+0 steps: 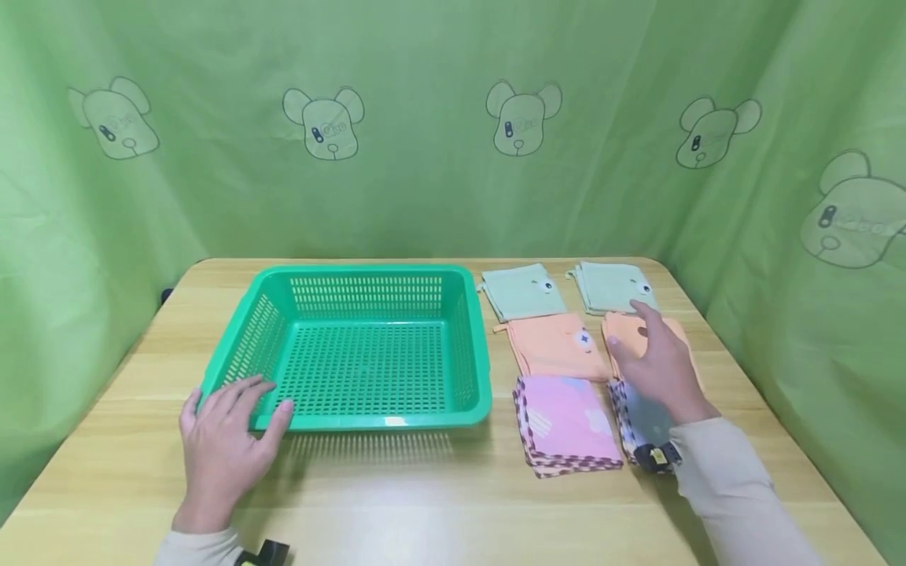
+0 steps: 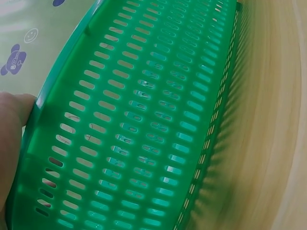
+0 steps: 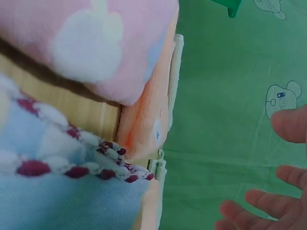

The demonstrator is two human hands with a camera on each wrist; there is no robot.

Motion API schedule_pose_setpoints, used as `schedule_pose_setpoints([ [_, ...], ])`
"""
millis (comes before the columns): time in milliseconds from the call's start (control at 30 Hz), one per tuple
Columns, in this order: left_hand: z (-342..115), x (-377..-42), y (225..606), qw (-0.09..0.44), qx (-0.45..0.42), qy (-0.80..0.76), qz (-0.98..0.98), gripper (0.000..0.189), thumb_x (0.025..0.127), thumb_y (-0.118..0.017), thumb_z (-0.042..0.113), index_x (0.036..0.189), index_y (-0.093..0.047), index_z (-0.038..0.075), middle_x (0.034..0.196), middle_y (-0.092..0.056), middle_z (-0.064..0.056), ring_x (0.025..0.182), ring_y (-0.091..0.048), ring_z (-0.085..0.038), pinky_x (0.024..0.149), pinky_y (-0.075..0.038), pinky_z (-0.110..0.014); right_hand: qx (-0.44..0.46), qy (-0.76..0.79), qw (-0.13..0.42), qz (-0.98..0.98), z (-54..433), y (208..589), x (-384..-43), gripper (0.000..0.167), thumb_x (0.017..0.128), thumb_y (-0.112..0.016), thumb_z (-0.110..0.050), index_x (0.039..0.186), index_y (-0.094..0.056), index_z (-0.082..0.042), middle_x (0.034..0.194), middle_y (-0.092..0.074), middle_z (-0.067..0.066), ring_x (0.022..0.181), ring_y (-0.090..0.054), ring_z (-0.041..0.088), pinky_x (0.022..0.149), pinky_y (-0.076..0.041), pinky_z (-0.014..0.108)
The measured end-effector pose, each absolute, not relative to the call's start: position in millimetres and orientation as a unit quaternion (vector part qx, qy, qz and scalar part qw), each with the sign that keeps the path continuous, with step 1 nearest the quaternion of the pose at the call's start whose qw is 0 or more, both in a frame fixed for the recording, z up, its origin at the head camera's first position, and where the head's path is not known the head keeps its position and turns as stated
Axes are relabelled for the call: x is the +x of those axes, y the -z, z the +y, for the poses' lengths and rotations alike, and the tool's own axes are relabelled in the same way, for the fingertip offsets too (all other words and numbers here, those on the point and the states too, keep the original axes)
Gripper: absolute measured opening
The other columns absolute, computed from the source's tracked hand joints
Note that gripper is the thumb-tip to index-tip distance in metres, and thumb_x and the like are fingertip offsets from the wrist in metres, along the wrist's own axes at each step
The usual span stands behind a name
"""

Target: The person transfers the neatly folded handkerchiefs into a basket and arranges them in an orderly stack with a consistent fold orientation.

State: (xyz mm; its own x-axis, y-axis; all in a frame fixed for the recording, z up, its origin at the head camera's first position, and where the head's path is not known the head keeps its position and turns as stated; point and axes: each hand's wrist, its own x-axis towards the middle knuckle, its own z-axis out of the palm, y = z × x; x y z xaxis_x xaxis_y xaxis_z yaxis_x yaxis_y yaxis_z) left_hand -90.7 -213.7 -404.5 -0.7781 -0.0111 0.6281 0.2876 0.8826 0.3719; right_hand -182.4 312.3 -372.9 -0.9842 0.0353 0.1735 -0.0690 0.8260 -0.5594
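Observation:
A green plastic basket [image 1: 375, 420] with slotted walls stands on the table, with only its bare slatted bottom showing inside. My left hand [image 1: 228, 448] lies over its near left rim, fingers extended over the edge; the thumb [image 2: 24, 108] meets the rim in the left wrist view. Above the right column of folded towels hovers my right hand [image 1: 661, 365], fingers spread and holding nothing. Below it are an orange towel [image 1: 675, 330] and a blue towel [image 1: 647, 420] with a checkered edge, both partly hidden. Behind them lies a pale green towel [image 1: 609, 287].
Left of that column, another pale green towel [image 1: 520, 292], an orange towel [image 1: 555, 350] and a pink towel [image 1: 562, 417] line up beside the basket. Green curtains [image 1: 425, 196] hang around the back and sides of the wooden table [image 1: 389, 511].

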Motion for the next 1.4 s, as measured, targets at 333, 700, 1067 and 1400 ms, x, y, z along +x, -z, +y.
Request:
schedule_pose_setpoints([
  [333, -213.6, -91.7, 403.4, 0.344, -0.082, 0.229, -0.907, 0.037, 0.087, -0.059, 0.039, 0.096, -0.07, 0.005, 0.102, -0.07, -0.018, 0.097, -0.059, -0.039, 0.106, -0.017, -0.063, 0.023, -0.323, 0.066, -0.944, 315.6, 377.1, -195.4, 0.072, 0.098, -0.054, -0.034, 0.15, -0.019, 0.002, 0.141, -0.037, 0.037, 0.118, -0.046, 0.055, 0.092, -0.041, 0.063],
  [700, -210.5, -94.5, 408.0, 0.371, -0.092, 0.226, -0.896, 0.046, 0.09, -0.053, 0.047, 0.072, -0.072, 0.008, 0.086, -0.072, -0.012, 0.083, -0.06, -0.035, 0.103, -0.019, -0.064, 0.015, -0.318, 0.018, -0.948, 317.2, 378.3, -204.1, 0.076, 0.099, -0.051, -0.038, 0.151, -0.013, 0.001, 0.142, -0.036, 0.036, 0.118, -0.046, 0.055, 0.091, -0.043, 0.061],
  [1067, -209.1, -91.2, 407.3, 0.345, -0.056, 0.251, -0.903, 0.046, 0.086, -0.058, 0.047, 0.099, -0.069, 0.005, 0.128, -0.056, -0.024, 0.116, -0.047, -0.046, 0.106, -0.01, -0.067, 0.012, -0.308, -0.005, -0.951, 317.4, 381.2, -210.6, 0.077, 0.099, -0.052, -0.037, 0.152, -0.011, 0.0, 0.143, -0.035, 0.036, 0.119, -0.045, 0.055, 0.09, -0.044, 0.061],
  [1400, -209.5, -84.0, 405.1, 0.289, -0.011, 0.238, -0.927, 0.05, 0.093, -0.052, 0.046, 0.117, -0.063, 0.004, 0.145, -0.038, -0.028, 0.133, -0.027, -0.053, 0.108, -0.008, -0.068, 0.01, -0.319, -0.028, -0.947, 315.2, 384.8, -212.7, 0.078, 0.099, -0.05, -0.037, 0.152, -0.008, 0.0, 0.144, -0.032, 0.036, 0.121, -0.043, 0.055, 0.092, -0.043, 0.061],
])
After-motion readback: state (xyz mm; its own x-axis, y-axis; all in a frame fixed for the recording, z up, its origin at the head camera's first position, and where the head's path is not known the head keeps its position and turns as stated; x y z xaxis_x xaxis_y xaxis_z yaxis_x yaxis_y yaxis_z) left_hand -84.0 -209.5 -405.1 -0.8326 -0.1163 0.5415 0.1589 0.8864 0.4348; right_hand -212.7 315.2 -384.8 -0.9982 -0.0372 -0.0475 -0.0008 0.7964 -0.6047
